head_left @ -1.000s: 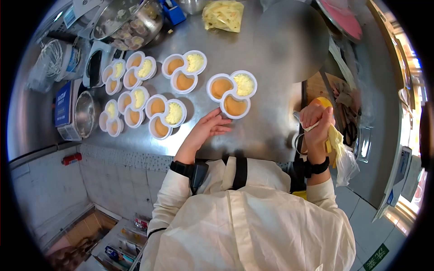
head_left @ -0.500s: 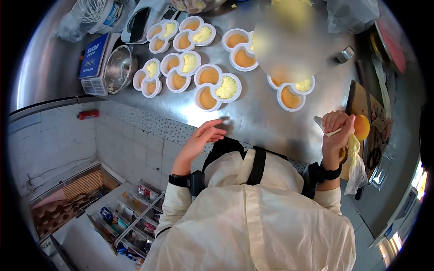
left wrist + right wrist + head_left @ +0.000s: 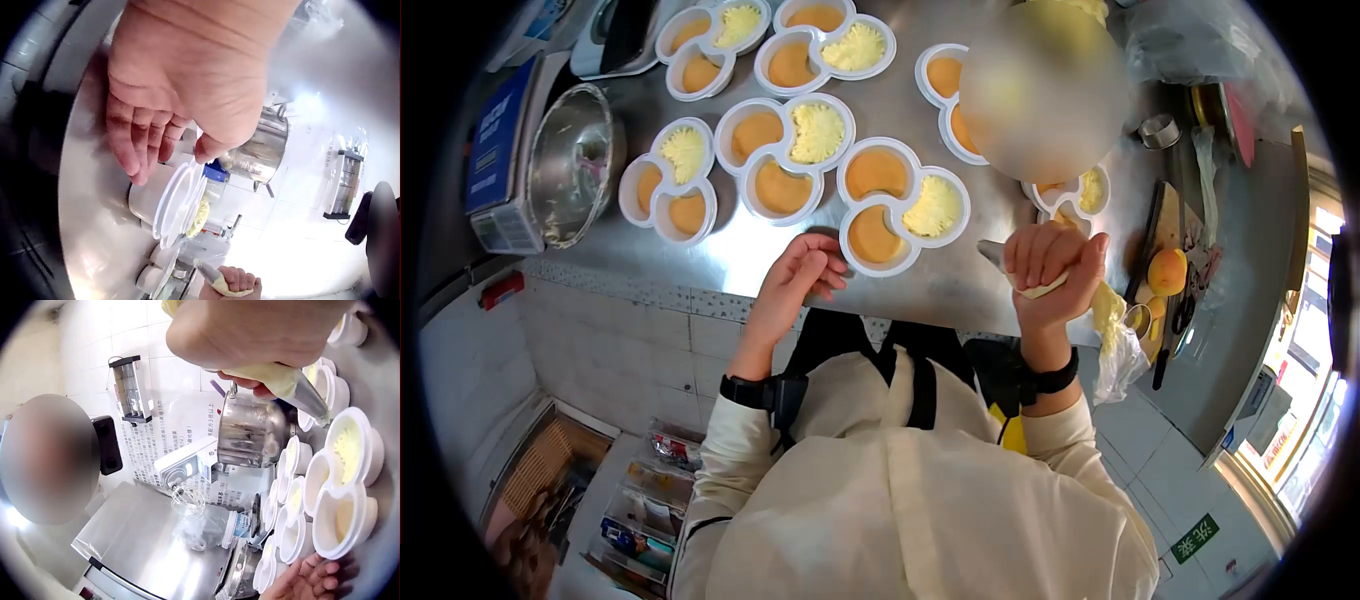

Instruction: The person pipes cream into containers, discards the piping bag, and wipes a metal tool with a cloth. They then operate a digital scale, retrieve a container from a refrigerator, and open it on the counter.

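Observation:
My right hand (image 3: 1055,268) grips a piping bag with a metal nozzle (image 3: 992,252), which points toward a white three-cup container (image 3: 890,198). Two of this container's cups hold a smooth orange-tan filling; the third has piped, pale yellow topping (image 3: 933,206). In the right wrist view the nozzle tip (image 3: 323,419) stands above and apart from that container. At the container's near left side rests my left hand (image 3: 792,285), fingers loosely bent and holding nothing. From the left wrist, its fingertips (image 3: 140,178) appear right beside the white cup wall (image 3: 145,200).
Several similar filled containers stand behind and to the left, one close to a metal bowl (image 3: 575,165). On the right lie a cutting board (image 3: 1162,220), an orange-yellow fruit (image 3: 1167,271) and a small metal ring (image 3: 1159,131). A blurred patch covers part of the back counter.
My left hand has left the container on the right and come to one at the front of the group. My right hand has carried the piping bag leftward from beside the cutting board.

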`<act>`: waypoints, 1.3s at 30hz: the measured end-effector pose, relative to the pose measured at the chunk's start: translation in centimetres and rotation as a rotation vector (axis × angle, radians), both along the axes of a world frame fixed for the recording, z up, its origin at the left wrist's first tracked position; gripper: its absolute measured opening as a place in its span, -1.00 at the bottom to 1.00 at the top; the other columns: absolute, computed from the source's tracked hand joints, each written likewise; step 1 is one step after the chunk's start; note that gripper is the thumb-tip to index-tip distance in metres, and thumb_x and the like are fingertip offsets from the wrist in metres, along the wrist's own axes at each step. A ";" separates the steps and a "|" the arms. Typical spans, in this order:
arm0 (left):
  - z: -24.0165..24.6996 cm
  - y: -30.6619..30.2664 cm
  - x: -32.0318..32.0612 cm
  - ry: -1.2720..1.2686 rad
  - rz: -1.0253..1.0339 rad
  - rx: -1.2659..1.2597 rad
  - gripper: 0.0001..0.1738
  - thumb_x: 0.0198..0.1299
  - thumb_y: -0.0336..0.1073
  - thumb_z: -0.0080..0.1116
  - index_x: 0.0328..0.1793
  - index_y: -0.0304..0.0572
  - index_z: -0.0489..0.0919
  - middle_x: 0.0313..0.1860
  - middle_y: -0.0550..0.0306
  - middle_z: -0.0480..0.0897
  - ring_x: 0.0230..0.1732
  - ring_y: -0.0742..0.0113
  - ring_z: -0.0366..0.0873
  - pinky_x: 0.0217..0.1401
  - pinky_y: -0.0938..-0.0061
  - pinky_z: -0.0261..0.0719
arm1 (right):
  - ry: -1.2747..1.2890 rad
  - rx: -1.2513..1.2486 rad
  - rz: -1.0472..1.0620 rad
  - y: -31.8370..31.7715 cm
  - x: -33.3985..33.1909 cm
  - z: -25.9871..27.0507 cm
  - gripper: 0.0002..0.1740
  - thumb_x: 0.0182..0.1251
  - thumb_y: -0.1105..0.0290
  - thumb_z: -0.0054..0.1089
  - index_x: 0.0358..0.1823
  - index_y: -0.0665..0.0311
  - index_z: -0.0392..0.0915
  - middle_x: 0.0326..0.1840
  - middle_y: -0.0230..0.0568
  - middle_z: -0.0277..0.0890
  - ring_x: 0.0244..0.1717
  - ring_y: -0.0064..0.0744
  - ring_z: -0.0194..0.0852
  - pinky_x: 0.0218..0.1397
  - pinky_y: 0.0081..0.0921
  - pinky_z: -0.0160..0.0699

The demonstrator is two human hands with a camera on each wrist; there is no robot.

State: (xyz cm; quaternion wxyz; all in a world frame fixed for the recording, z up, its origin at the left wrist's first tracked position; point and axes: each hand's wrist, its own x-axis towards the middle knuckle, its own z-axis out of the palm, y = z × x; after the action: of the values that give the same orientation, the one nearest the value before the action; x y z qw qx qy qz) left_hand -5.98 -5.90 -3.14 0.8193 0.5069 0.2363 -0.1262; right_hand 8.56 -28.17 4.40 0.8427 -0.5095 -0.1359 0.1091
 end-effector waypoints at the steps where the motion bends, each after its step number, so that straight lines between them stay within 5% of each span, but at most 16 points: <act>1: -0.1 0.3 0.1 0.011 -0.009 -0.016 -0.70 0.36 -0.21 -0.16 0.09 -0.24 0.36 -0.22 0.15 0.56 -0.27 0.47 0.52 -0.25 0.65 0.46 | 0.017 0.029 0.002 0.6 -0.2 -0.3 -0.35 0.48 0.05 -0.49 -0.80 0.21 0.13 -0.83 -0.33 0.09 -0.82 -0.50 0.03 -0.66 -0.55 0.17; 7: -1.7 1.8 -0.3 -0.074 -0.013 -0.248 -0.67 0.38 -0.20 -0.21 0.13 -0.25 0.31 -0.22 0.05 0.54 -0.28 0.36 0.55 -0.18 0.54 0.50 | 0.070 0.034 -0.065 2.4 -0.3 -1.6 -0.35 0.48 0.07 -0.56 -0.80 0.19 0.12 -0.82 -0.33 0.10 -0.82 -0.50 0.03 -0.67 -0.55 0.16; 13: -1.9 1.9 -0.2 -0.023 -0.031 -0.203 -0.66 0.36 -0.17 -0.18 0.11 -0.27 0.32 -0.26 0.03 0.54 -0.37 0.37 0.53 -0.23 0.50 0.55 | 0.108 0.051 -0.033 4.2 -0.5 -3.0 -0.33 0.50 0.09 -0.54 -0.81 0.25 0.13 -0.83 -0.30 0.11 -0.81 -0.48 0.06 -0.68 -0.54 0.18; 28: -1.5 2.1 -0.3 -0.010 -0.049 -0.193 -0.68 0.38 -0.21 -0.22 0.11 -0.27 0.31 -0.26 0.04 0.53 -0.37 0.38 0.51 -0.22 0.49 0.54 | 0.061 -0.387 -0.007 6.2 -0.8 -3.6 -0.35 0.49 0.11 -0.51 -0.82 0.22 0.13 -0.85 -0.32 0.10 -0.83 -0.52 0.05 -0.68 -0.58 0.15; 35: -1.6 2.0 -0.4 -0.028 -0.045 -0.202 -0.69 0.39 -0.21 -0.25 0.11 -0.26 0.30 -0.26 0.04 0.52 -0.37 0.39 0.50 -0.21 0.47 0.54 | 0.024 -0.351 -0.007 5.7 -0.6 -3.6 -0.32 0.50 0.12 -0.52 -0.84 0.24 0.15 -0.85 -0.31 0.18 -0.81 -0.50 0.14 -0.71 -0.57 0.17; 39: -1.6 2.0 -0.3 -0.032 -0.044 -0.199 -0.68 0.39 -0.21 -0.25 0.11 -0.27 0.30 -0.27 0.05 0.52 -0.37 0.39 0.50 -0.20 0.47 0.55 | 0.117 -0.058 -0.050 4.3 0.1 -2.4 -0.32 0.49 0.07 -0.57 -0.84 0.21 0.12 -0.86 -0.29 0.11 -0.84 -0.49 0.05 -0.71 -0.55 0.19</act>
State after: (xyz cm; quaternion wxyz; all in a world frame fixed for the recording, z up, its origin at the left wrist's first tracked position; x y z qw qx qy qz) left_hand -6.27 -3.90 -4.72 0.8662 0.4301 0.1984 -0.1589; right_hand 8.67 -23.84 2.01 0.8366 -0.5296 -0.0705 0.1214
